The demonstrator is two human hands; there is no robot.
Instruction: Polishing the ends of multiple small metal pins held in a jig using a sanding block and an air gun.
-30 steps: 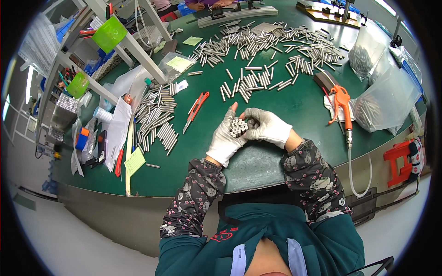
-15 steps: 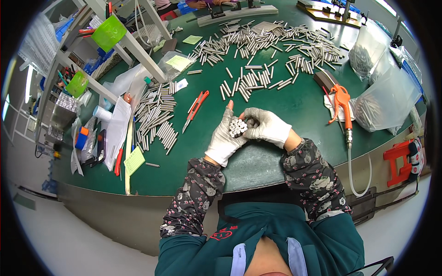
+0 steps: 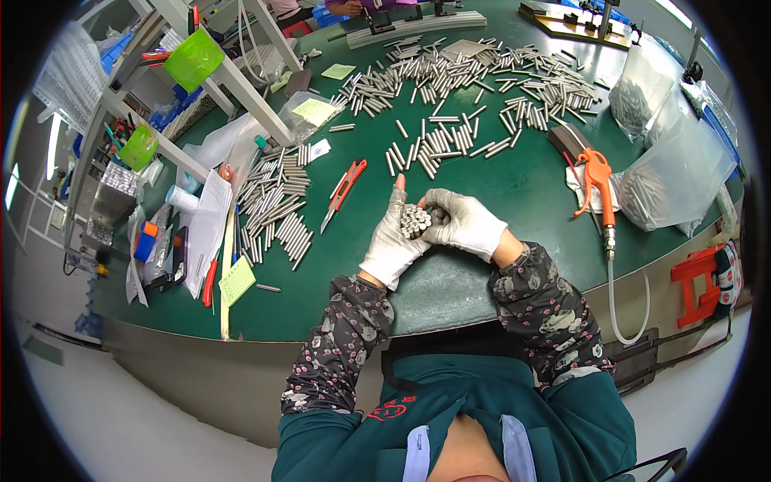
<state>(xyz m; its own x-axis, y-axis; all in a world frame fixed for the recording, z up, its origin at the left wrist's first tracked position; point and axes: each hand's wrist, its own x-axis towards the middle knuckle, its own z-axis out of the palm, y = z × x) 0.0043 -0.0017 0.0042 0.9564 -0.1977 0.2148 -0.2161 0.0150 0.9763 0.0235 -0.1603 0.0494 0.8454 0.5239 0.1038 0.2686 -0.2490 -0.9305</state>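
Observation:
A bundle of short metal rods [image 3: 414,221] is held between my two gloved hands, its round ends facing up toward me. My left hand [image 3: 388,243] is wrapped around the bundle from the left, with a bare fingertip poking out of the white glove. From the right, my right hand [image 3: 466,225] closes on the same bundle, its fingers against the rods' side. Just beyond my hands lies a loose group of metal rods [image 3: 438,145] on the green table [image 3: 369,189]. Left of my hands rests a red utility knife [image 3: 344,194] with its blade out.
A large heap of rods [image 3: 450,72] spreads across the far table, and another pile [image 3: 273,201] lies left. At right are an orange air blow gun [image 3: 596,189] with a hose and plastic bags of rods [image 3: 666,177]. A metal shelf frame [image 3: 257,88] stands at left; a co-worker's hand [image 3: 347,8] shows far off.
Both hands keep their hold, nearly in place. The rod ends look duller and tilted a little differently than before. The co-worker's hand at the far edge has shifted slightly.

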